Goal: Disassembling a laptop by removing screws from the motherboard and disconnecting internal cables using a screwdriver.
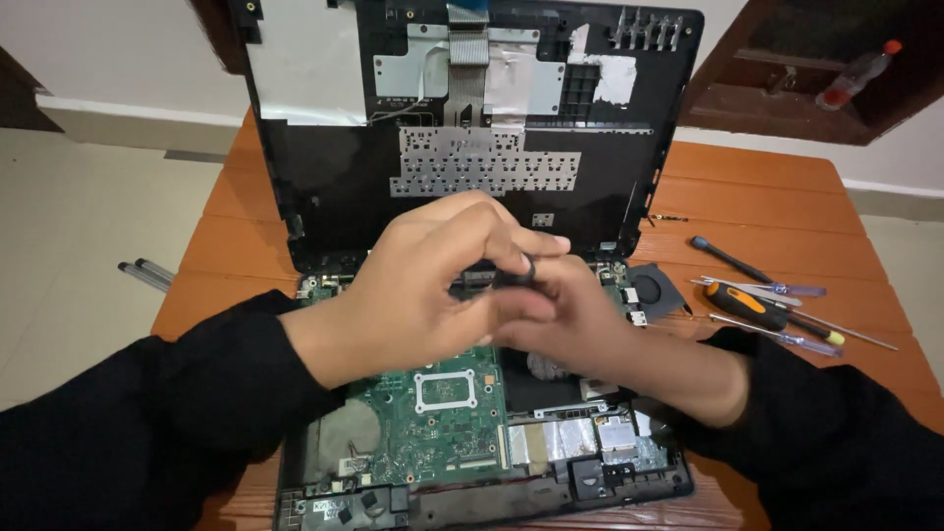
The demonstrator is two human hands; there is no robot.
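**Small black part held above an opened laptop**

The small black part (518, 272) sits pinched between both hands, above the middle of the opened laptop (472, 413). It looks light and thin, possibly a soft ring or a bit of cable; its exact kind cannot be told. Such a piece is likely easy to bend or drop, so a fingertip hold at its edges suits it best.

The left hand (433, 280) comes in from the left, fingers curled and closed on the part from above. The right hand (570, 315) meets it from below, fingers closed on the same piece. Both forearms wear black sleeves.

Below lies the green circuit board (442, 413). The raised lid panel (462, 128) stands behind. Screwdrivers (767, 300) and a black fan (657, 287) rest on the wooden table (767, 197) to the right.
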